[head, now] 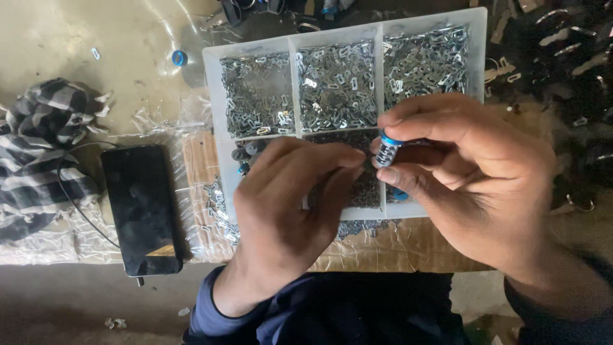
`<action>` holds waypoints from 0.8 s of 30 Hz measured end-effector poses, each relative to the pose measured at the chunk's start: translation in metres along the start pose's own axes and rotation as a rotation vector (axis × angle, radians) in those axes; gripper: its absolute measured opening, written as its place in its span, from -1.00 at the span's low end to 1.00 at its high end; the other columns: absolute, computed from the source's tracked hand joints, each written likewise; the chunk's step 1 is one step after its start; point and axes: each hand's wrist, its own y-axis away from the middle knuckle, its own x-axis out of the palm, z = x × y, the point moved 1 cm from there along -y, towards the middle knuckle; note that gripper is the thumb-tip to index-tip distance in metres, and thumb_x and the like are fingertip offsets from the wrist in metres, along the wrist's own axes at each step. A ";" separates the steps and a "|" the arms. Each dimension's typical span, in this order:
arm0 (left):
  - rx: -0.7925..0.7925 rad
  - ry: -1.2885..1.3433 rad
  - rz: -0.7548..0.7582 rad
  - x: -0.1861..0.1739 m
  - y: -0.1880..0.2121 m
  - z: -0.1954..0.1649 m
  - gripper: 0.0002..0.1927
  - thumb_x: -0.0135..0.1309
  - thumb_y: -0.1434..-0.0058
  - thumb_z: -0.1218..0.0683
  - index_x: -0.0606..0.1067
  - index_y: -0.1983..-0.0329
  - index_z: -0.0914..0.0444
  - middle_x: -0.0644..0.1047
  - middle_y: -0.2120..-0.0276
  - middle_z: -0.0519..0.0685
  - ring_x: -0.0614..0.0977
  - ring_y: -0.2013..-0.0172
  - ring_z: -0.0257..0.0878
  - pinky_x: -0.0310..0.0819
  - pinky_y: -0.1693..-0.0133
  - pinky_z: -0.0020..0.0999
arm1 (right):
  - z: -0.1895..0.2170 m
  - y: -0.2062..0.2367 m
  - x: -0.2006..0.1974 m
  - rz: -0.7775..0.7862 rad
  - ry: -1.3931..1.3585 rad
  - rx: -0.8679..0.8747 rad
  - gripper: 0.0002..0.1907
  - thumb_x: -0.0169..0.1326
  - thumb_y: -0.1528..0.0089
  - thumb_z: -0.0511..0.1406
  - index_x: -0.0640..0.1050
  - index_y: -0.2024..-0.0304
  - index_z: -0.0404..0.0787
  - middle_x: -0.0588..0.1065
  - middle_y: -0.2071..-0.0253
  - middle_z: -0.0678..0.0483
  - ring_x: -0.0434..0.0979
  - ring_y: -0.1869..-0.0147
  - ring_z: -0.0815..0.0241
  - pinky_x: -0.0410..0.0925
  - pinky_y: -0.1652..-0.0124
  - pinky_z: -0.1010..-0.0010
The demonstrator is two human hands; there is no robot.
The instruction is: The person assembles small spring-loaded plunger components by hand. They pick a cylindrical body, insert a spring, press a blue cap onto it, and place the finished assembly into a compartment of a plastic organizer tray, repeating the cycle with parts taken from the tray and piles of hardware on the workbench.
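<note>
Workbench [76, 38]: worn, beige, carries everything. Crinkled clear plastic sheet [159, 118] covers its middle, under the tray.

White compartment tray [290, 45] sits at the bench's centre, reaching toward the far edge. The three far compartments are full of small metal clips [335, 83]. The near row holds more clips plus a few grey and blue pieces [246, 153] in the near-left compartment. Some clips have spilled off the tray's near-left corner onto the plastic.

Striped black-and-white cloth [38, 147] is bunched at the bench's left edge.

Black phone [139, 207] lies flat near the front edge, between cloth and tray, with a thin cable running from it toward the cloth.

Right hand [472, 172] is over the tray's near-right corner, thumb and fingers clamped on a small cylindrical part [386, 150] with a blue cap, held upright above the near row.

Left hand [294, 198] is over the tray's near edge, fingertips pinched together right at the cylinder; what they pinch, can't tell.

Blue bottle cap [179, 58] lies just left of the tray's far-left corner.

Dark metal hooks [568, 38] are scattered at the far-right corner.
</note>
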 end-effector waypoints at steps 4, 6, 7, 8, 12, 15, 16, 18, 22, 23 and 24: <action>-0.304 0.554 -0.095 0.006 0.013 0.004 -0.78 0.22 -0.26 0.30 0.47 0.07 0.38 0.64 0.18 0.03 0.73 0.12 -0.28 0.70 0.07 -0.45 | 0.001 -0.001 0.002 0.036 -0.004 0.002 -0.70 0.21 -0.19 -0.55 0.47 0.05 -0.47 0.44 -0.09 -0.21 0.67 -0.08 0.11 0.66 0.01 0.47; -0.263 0.588 -0.097 0.009 0.016 0.005 -0.80 0.26 -0.37 0.30 0.47 0.05 0.42 0.65 0.19 0.06 0.73 0.16 -0.33 0.69 0.10 -0.51 | 0.002 -0.001 0.003 0.048 -0.035 0.000 -0.71 0.21 -0.17 -0.55 0.44 0.09 -0.47 0.42 -0.06 -0.20 0.67 -0.08 0.11 0.63 0.03 0.47; -0.250 0.590 -0.096 0.010 0.017 0.005 -0.81 0.27 -0.39 0.30 0.47 0.04 0.43 0.65 0.20 0.07 0.73 0.17 -0.35 0.69 0.10 -0.53 | 0.003 -0.001 0.003 0.052 -0.051 -0.001 -0.72 0.21 -0.17 -0.55 0.42 0.12 -0.46 0.41 -0.05 -0.19 0.67 -0.08 0.10 0.61 0.04 0.47; -0.238 0.593 -0.095 0.010 0.018 0.006 -0.81 0.28 -0.42 0.30 0.47 0.04 0.44 0.65 0.21 0.08 0.73 0.18 -0.36 0.68 0.11 -0.55 | 0.003 -0.001 0.003 0.061 -0.030 -0.009 -0.72 0.22 -0.17 -0.55 0.41 0.13 -0.46 0.41 -0.03 -0.19 0.67 -0.07 0.11 0.61 0.05 0.48; -0.233 0.567 -0.067 0.010 0.024 0.013 -0.81 0.28 -0.41 0.29 0.48 0.06 0.41 0.65 0.22 0.05 0.73 0.19 -0.37 0.68 0.13 -0.54 | 0.002 -0.001 0.002 0.078 0.015 -0.023 -0.73 0.23 -0.17 -0.55 0.41 0.15 -0.46 0.43 0.01 -0.18 0.67 -0.03 0.12 0.61 0.08 0.49; -0.124 0.459 -0.049 0.009 0.026 0.017 -0.79 0.35 -0.35 0.25 0.49 0.13 0.35 0.63 0.22 0.02 0.72 0.18 -0.38 0.66 0.15 -0.56 | 0.001 0.000 0.003 0.085 0.018 -0.062 -0.75 0.23 -0.23 -0.56 0.44 0.11 -0.45 0.46 -0.03 -0.16 0.69 -0.02 0.15 0.61 0.12 0.56; -0.113 0.434 -0.048 0.007 0.025 0.016 -0.78 0.36 -0.34 0.25 0.50 0.14 0.34 0.64 0.22 0.00 0.72 0.18 -0.38 0.65 0.15 -0.56 | 0.001 0.002 0.003 0.078 0.017 -0.053 -0.76 0.22 -0.24 -0.56 0.45 0.11 -0.45 0.46 -0.03 -0.16 0.69 -0.02 0.15 0.61 0.12 0.55; -0.138 0.407 -0.052 0.003 0.019 0.014 -0.78 0.37 -0.33 0.25 0.51 0.13 0.33 0.66 0.20 -0.04 0.72 0.18 -0.37 0.64 0.13 -0.55 | 0.000 0.003 0.003 0.057 0.012 -0.009 -0.78 0.20 -0.23 -0.57 0.44 0.14 -0.46 0.45 -0.03 -0.18 0.70 -0.03 0.12 0.61 0.11 0.51; 0.006 0.011 -0.082 -0.005 -0.001 0.002 -0.76 0.39 -0.26 0.27 0.55 0.12 0.24 0.67 0.19 -0.13 0.60 0.24 -0.30 0.49 0.16 -0.48 | -0.001 0.003 0.002 0.019 -0.046 0.006 -0.78 0.15 -0.21 -0.59 0.42 0.12 -0.49 0.42 -0.04 -0.19 0.68 -0.07 0.07 0.63 0.04 0.42; 0.053 -0.079 -0.094 -0.007 -0.005 -0.001 -0.76 0.38 -0.23 0.28 0.56 0.12 0.23 0.67 0.19 -0.14 0.57 0.25 -0.28 0.45 0.17 -0.46 | -0.001 0.002 0.002 0.023 -0.037 -0.009 -0.77 0.16 -0.24 -0.58 0.43 0.09 -0.48 0.43 -0.07 -0.19 0.68 -0.07 0.08 0.62 0.03 0.44; 0.081 -0.099 -0.103 -0.006 -0.007 -0.002 -0.76 0.37 -0.21 0.29 0.55 0.14 0.22 0.66 0.18 -0.14 0.56 0.25 -0.26 0.44 0.18 -0.44 | 0.000 0.002 0.002 0.029 -0.027 -0.019 -0.76 0.17 -0.27 -0.58 0.44 0.05 -0.48 0.43 -0.11 -0.19 0.68 -0.07 0.09 0.62 0.03 0.46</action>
